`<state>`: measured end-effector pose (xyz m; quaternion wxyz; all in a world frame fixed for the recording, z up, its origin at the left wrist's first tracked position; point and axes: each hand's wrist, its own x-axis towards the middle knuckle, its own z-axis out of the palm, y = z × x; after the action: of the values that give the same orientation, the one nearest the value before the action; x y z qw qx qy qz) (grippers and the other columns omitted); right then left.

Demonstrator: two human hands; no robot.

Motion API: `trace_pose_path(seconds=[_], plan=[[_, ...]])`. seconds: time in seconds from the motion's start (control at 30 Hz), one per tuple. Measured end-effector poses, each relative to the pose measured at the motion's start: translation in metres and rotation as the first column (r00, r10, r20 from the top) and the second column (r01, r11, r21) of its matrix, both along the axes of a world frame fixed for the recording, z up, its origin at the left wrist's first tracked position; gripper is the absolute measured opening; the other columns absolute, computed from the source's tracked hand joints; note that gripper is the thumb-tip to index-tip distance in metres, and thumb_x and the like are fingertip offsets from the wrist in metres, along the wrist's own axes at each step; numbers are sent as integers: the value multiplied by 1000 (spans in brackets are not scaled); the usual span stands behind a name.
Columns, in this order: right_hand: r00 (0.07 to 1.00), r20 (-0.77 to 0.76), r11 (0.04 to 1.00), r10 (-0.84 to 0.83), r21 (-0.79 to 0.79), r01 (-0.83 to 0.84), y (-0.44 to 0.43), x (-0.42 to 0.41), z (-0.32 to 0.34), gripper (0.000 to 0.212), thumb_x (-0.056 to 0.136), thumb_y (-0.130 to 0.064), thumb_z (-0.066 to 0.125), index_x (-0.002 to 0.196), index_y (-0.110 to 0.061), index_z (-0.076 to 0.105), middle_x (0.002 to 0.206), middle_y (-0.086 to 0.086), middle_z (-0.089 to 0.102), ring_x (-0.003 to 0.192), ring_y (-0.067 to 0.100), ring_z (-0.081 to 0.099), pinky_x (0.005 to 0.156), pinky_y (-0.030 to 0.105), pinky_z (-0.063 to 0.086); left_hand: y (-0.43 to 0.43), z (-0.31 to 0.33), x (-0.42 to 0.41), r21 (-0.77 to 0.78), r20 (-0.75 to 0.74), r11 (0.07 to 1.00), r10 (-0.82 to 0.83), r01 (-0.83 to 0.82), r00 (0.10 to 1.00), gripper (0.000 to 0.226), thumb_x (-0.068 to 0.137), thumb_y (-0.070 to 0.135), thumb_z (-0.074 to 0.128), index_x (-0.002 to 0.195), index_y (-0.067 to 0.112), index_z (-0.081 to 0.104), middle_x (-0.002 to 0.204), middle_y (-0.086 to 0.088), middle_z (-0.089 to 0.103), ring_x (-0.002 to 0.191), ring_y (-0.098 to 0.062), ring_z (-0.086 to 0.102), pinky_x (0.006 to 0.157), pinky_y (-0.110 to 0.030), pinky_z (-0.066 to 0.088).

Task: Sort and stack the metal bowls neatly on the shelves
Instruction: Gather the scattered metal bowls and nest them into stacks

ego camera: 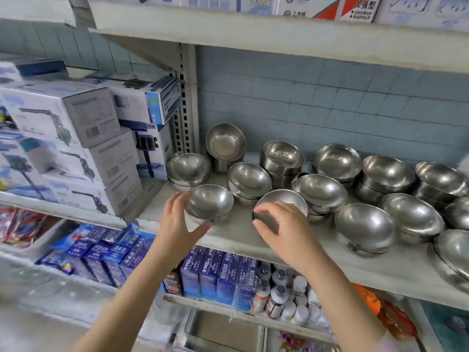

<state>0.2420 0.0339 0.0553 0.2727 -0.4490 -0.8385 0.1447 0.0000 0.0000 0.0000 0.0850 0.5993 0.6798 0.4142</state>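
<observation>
Reaching onto the grey shelf (228, 240) with both bare hands. Cupping the left hand (177, 224) about the front-left bowl (210, 204), near the shelf's front edge, with the fingers spread and nearly straight at the bowl's 9 o'clock and the thumb stretched out under its 6 o'clock: relaxed rather than clasping, and hard to say whether actually touching the metal. Gripping the tilted bowl (281, 199) with the right hand (286, 232), fingers curled over the rim at its 6 o'clock, wrist coming in from 5 o'clock. Holding that bowl just at 3 o'clock of the front-left bowl, a narrow strip of bare shelf between the two, and close against another leaning stack at its own 2 o'clock. Facing many more bowl stacks (337, 161), uneven and tipped at different angles, scattered across the same shelf from 12 o'clock round to 4 o'clock of the hands. Flanked at 9 o'clock by piled white boxes (76, 118) on the neighbouring rack. Standing over blue cartons (215, 273) and small bottles (276, 298) on the shelf below, at 6 o'clock.
</observation>
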Motion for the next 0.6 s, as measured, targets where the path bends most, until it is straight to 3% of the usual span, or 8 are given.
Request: trace_pose_path(seconds=[0.1,0.2,0.27,0.33,0.43,0.5,0.6], plan=[[961,260,996,-89,53,78,20,-9,-20,37,89,-49,60,120,-30,64,119,-14,64,111,16,57,100,36,40,18,-12,-11,-80,135,992,-81,93,988,100,69,36,84,147,8,27,146,-13,34,136,-24,36,111,-28,28],[918,373,991,-133,48,124,22,-9,-35,31,85,-44,70,112,-30,70,110,-14,71,102,17,66,103,33,27,29,-25,-20,-99,129,986,-118,131,985,111,63,46,79,147,1,23,142,-16,41,130,-27,45,107,-32,38],[928,321,980,-191,122,160,22,-10,-41,24,71,-34,85,92,-27,76,87,-13,74,82,13,68,95,30,27,34,-30,-31,-75,140,986,-135,146,981,112,61,35,86,147,-3,24,140,-18,41,128,-33,48,107,-44,43],[950,226,974,-217,115,196,20,-11,-42,23,67,-27,89,85,-28,74,77,-20,69,81,6,59,96,31,28,38,-29,-37,-102,205,980,-148,172,967,113,59,32,90,147,2,25,138,-11,39,125,-29,50,106,-44,44],[955,150,967,-255,40,251,16,-12,-36,19,71,-26,86,82,-29,70,76,-28,61,86,-3,51,97,33,34,42,-27,-47,-136,268,965,-182,224,946,116,53,53,81,147,9,27,135,1,36,121,-19,52,105,-36,46],[961,82,962,-264,-51,269,13,-14,-30,9,77,-25,78,83,-30,73,79,-26,66,93,-3,54,95,31,37,44,-27,-52,-168,302,953,-193,252,933,110,55,50,83,144,16,29,132,5,38,113,-15,56,100,-34,49],[945,-37,939,-325,-136,317,7,-15,-22,16,83,-17,74,87,-32,73,84,-22,69,95,4,59,89,19,43,46,-29,-56,-190,308,936,-230,296,923,105,56,52,83,141,25,29,131,5,47,101,-7,61,85,-27,52]])
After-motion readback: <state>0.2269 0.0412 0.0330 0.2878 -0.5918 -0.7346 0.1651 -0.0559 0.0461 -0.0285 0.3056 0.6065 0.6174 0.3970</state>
